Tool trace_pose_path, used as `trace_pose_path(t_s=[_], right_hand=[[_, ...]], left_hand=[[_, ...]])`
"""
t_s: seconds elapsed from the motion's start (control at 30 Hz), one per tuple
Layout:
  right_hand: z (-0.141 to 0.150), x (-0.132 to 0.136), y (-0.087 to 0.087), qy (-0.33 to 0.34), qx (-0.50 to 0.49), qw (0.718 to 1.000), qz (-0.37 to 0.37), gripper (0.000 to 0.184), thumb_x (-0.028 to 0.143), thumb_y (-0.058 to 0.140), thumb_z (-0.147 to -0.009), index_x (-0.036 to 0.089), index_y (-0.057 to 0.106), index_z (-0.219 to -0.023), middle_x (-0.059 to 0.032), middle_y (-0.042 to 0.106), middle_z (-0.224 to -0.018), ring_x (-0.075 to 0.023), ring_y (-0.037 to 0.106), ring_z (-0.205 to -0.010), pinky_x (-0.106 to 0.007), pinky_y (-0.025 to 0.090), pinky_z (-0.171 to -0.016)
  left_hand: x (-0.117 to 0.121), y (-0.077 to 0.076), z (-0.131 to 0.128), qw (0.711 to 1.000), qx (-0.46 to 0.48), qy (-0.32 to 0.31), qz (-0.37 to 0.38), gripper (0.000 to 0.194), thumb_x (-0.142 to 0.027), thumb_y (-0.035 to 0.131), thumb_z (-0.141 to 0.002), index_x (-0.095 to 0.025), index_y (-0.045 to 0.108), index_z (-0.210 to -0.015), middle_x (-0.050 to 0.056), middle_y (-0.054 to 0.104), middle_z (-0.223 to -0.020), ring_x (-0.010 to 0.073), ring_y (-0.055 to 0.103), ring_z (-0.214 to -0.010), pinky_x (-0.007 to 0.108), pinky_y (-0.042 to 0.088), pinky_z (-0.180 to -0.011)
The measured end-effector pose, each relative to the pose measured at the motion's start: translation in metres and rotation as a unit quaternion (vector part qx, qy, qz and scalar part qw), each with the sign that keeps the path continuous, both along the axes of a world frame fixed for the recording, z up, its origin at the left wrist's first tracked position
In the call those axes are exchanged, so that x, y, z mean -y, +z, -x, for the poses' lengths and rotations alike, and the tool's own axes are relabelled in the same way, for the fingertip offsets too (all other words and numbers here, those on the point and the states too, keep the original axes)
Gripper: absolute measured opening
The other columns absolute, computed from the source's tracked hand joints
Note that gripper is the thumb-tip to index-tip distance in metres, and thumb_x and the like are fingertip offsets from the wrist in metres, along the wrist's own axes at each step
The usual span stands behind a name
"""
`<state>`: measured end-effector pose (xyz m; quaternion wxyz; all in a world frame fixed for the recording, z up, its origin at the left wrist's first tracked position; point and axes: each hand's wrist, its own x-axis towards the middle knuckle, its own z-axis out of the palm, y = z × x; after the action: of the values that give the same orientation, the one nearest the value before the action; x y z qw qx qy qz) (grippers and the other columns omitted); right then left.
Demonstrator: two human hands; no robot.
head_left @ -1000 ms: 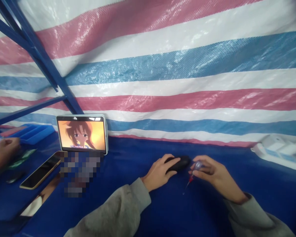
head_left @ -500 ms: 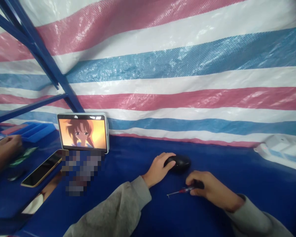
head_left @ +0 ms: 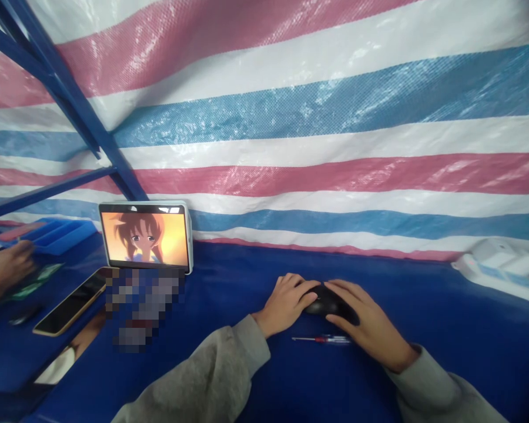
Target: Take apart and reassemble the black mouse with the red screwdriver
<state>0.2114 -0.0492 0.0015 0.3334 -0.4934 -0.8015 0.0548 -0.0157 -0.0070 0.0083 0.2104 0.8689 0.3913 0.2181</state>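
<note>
A black computer mouse [head_left: 326,302] sits on the blue tabletop between my two hands. My left hand [head_left: 284,302] grips its left side, with the thumb at the near edge and the fingers over the far edge. From the other side, my right hand [head_left: 368,320] wraps round the right end, thumb nearer me and fingers across the top. The palm-side contact is hidden. Just in front of the mouse lies a small screwdriver [head_left: 321,339], its thin metal shaft pointing left. The right hand partly covers its handle end.
Left of me stands a tablet [head_left: 145,238] playing a cartoon, with a pixelated patch below it. A phone [head_left: 77,302], a blue tray [head_left: 66,235] and another person's hand [head_left: 11,264] are farther left. White packages [head_left: 505,270] lie far right. Striped sheeting hangs behind.
My right hand has let go of the screwdriver, which now lies on the table, and has moved up and left onto the mouse. My left hand stays on the mouse.
</note>
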Motion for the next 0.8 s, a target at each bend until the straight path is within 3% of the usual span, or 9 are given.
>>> trace_pose_path(t_s=[0.17, 0.3, 0.4, 0.57, 0.8], right_hand=[[-0.003, -0.004, -0.012, 0.007, 0.017, 0.994, 0.111, 0.056, 0.049, 0.066, -0.084, 0.026, 0.057, -0.134, -0.0106, 0.067, -0.127, -0.0282, 0.065, -0.115, -0.047, 0.054, -0.098], [-0.003, -0.002, -0.003, -0.002, 0.007, 0.988, 0.155, 0.053, 0.049, 0.07, -0.08, 0.025, 0.061, -0.127, -0.0105, 0.066, -0.125, -0.0296, 0.064, -0.115, -0.048, 0.052, -0.1], [-0.001, 0.0, 0.004, 0.007, -0.008, 0.986, 0.166, 0.05, 0.046, 0.07, -0.081, 0.025, 0.061, -0.125, -0.0094, 0.064, -0.126, -0.0269, 0.064, -0.114, -0.042, 0.054, -0.098], [0.001, 0.0, 0.008, 0.016, -0.021, 0.987, 0.158, 0.047, 0.043, 0.073, -0.078, 0.026, 0.064, -0.121, -0.0071, 0.066, -0.117, -0.0241, 0.067, -0.106, -0.036, 0.056, -0.092], [0.0, 0.001, 0.01, 0.017, -0.022, 0.99, 0.14, 0.045, 0.048, 0.071, -0.079, 0.025, 0.066, -0.117, -0.0065, 0.068, -0.108, -0.0229, 0.069, -0.095, -0.036, 0.059, -0.084]], left_hand=[[0.0, 0.001, 0.001, 1.0, 0.007, -0.003, 0.006, 0.039, -0.048, 0.037, -0.105, -0.033, 0.054, -0.137, 0.005, 0.058, -0.119, 0.022, 0.052, -0.114, 0.039, 0.039, -0.099], [-0.002, 0.003, 0.004, 0.998, 0.02, -0.045, 0.034, 0.067, -0.057, 0.068, -0.085, -0.033, 0.045, -0.144, 0.006, 0.057, -0.127, 0.0278, 0.05, -0.119, 0.042, 0.037, -0.103], [-0.003, 0.004, 0.005, 0.996, 0.021, -0.065, 0.049, 0.082, -0.045, 0.081, -0.073, -0.033, 0.043, -0.144, 0.006, 0.058, -0.127, 0.0301, 0.05, -0.121, 0.045, 0.036, -0.104], [-0.003, 0.002, 0.003, 0.996, 0.042, -0.066, 0.043, 0.078, -0.033, 0.085, -0.064, -0.03, 0.051, -0.134, 0.005, 0.061, -0.122, 0.0293, 0.052, -0.118, 0.044, 0.037, -0.103], [-0.003, 0.001, 0.003, 0.994, 0.063, -0.065, 0.054, 0.075, -0.029, 0.086, -0.061, -0.03, 0.053, -0.128, 0.003, 0.063, -0.117, 0.0281, 0.055, -0.114, 0.043, 0.038, -0.102]])
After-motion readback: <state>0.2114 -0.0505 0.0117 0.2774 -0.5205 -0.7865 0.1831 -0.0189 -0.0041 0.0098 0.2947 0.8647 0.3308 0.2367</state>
